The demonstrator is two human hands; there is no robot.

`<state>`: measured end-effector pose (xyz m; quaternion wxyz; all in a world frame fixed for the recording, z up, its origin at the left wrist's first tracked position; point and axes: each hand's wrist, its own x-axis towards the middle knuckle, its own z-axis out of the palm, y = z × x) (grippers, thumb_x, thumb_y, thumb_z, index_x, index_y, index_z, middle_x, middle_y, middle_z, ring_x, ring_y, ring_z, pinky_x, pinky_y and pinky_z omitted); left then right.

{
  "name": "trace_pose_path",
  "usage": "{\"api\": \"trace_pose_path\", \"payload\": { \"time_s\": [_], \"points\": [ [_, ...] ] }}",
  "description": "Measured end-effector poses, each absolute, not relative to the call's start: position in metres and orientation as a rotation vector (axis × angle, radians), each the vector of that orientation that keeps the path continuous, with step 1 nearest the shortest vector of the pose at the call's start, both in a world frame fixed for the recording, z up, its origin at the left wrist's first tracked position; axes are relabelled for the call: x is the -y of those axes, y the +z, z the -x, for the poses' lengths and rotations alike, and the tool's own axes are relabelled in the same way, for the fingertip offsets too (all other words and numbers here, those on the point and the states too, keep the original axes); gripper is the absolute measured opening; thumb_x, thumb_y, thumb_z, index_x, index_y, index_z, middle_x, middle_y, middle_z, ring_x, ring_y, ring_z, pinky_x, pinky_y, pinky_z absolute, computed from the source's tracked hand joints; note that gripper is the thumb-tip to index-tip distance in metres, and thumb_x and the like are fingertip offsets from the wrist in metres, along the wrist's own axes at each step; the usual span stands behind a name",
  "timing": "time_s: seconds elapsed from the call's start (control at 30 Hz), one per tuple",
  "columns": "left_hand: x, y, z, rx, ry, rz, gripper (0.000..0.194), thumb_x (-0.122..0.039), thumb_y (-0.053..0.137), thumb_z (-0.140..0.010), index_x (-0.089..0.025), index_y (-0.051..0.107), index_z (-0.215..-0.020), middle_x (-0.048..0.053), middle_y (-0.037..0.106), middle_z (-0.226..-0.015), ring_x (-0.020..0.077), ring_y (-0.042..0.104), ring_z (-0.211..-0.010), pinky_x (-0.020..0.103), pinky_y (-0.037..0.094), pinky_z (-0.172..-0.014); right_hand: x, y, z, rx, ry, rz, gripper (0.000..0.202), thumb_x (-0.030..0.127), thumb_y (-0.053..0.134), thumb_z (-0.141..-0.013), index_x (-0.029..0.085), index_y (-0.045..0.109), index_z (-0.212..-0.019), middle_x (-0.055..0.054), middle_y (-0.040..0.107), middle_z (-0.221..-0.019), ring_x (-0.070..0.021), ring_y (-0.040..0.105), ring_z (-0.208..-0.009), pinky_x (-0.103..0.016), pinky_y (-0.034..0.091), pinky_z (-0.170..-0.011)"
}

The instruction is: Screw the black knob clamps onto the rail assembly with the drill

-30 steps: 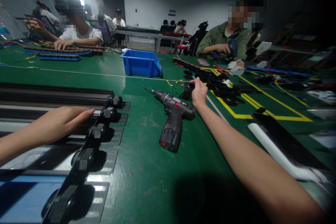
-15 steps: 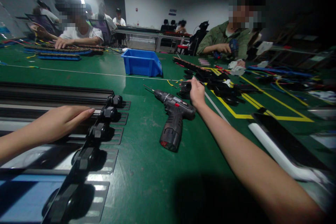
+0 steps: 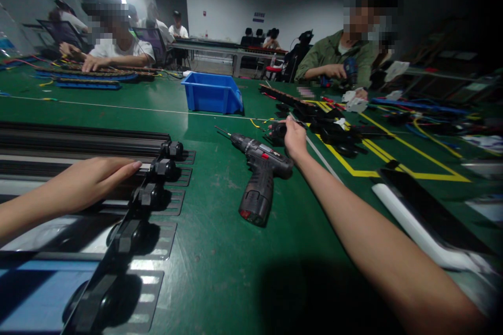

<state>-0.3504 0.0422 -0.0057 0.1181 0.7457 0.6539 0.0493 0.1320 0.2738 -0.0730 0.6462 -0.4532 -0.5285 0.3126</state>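
My left hand point(image 3: 92, 180) lies flat with its fingers stretched out on a row of long dark profiles point(image 3: 82, 142). Black cable glands point(image 3: 165, 168) stick out from the end plates of these profiles, just past my fingertips. Further out, my right hand point(image 3: 294, 138) has its fingers closed on a small black part point(image 3: 277, 132); its exact kind is unclear and my fingers cover some of it. A black cordless drill point(image 3: 259, 172) with a long bit lies on its side on the green table, close to my right wrist and apart from my left hand.
A blue bin point(image 3: 214, 95) stands beyond the drill. Black parts point(image 3: 330, 133) lie over yellow tape lines on the right, with a phone-like device point(image 3: 428, 209) on a white block nearer me. Two co-workers point(image 3: 121, 55) point(image 3: 340, 57) sit across the table point(image 3: 212, 272).
The black part in my right hand has turned slightly. My left hand and the drill stay put. The co-worker on the left has lowered a raised hand towards the table.
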Motion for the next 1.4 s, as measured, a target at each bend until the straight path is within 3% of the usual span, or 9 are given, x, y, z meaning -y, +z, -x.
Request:
{"api": "trace_pose_path", "payload": {
  "time_s": [0.33, 0.63, 0.9, 1.4],
  "points": [
    [-0.042, -0.007, 0.354, -1.911, 0.120, -2.188, 0.065, -0.068, 0.029, -0.094, -0.023, 0.071, -0.115, 0.007, 0.072, -0.120, 0.0313, 0.066, -0.109, 0.043, 0.047, -0.097, -0.281, -0.078, -0.135, 1.177, 0.742, 1.012, 0.051, 0.072, 0.062, -0.079, 0.022, 0.069, -0.083, -0.001, 0.074, -0.078, -0.0235, 0.073, -0.084, -0.035, 0.061, -0.072],
    [-0.043, -0.011, 0.356, -1.946, 0.126, -2.195, 0.068, -0.073, 0.027, -0.092, -0.026, 0.071, -0.112, 0.004, 0.073, -0.116, 0.0301, 0.067, -0.106, 0.044, 0.048, -0.096, -0.282, -0.078, -0.135, 1.021, 0.870, 0.893, 0.045, 0.063, 0.064, -0.083, 0.019, 0.065, -0.074, -0.001, 0.071, -0.065, -0.0167, 0.068, -0.055, -0.030, 0.060, -0.055],
    [-0.045, -0.015, 0.359, -1.927, 0.160, -2.234, 0.067, -0.072, 0.028, -0.092, -0.026, 0.072, -0.111, 0.003, 0.074, -0.113, 0.0294, 0.068, -0.104, 0.043, 0.050, -0.093, -0.277, -0.069, -0.135, 0.868, 0.916, 0.894, 0.048, 0.059, 0.061, -0.089, 0.020, 0.054, -0.062, -0.002, 0.065, -0.057, -0.0147, 0.063, -0.047, -0.028, 0.058, -0.046],
    [-0.045, -0.017, 0.361, -1.949, 0.170, -2.226, 0.067, -0.074, 0.028, -0.091, -0.027, 0.072, -0.109, 0.002, 0.074, -0.111, 0.0283, 0.069, -0.102, 0.041, 0.050, -0.094, -0.280, -0.077, -0.134, 1.019, 0.883, 0.963, 0.049, 0.062, 0.061, -0.087, 0.019, 0.058, -0.064, -0.002, 0.068, -0.058, -0.0125, 0.062, -0.042, -0.024, 0.055, -0.044]
  ]
}}
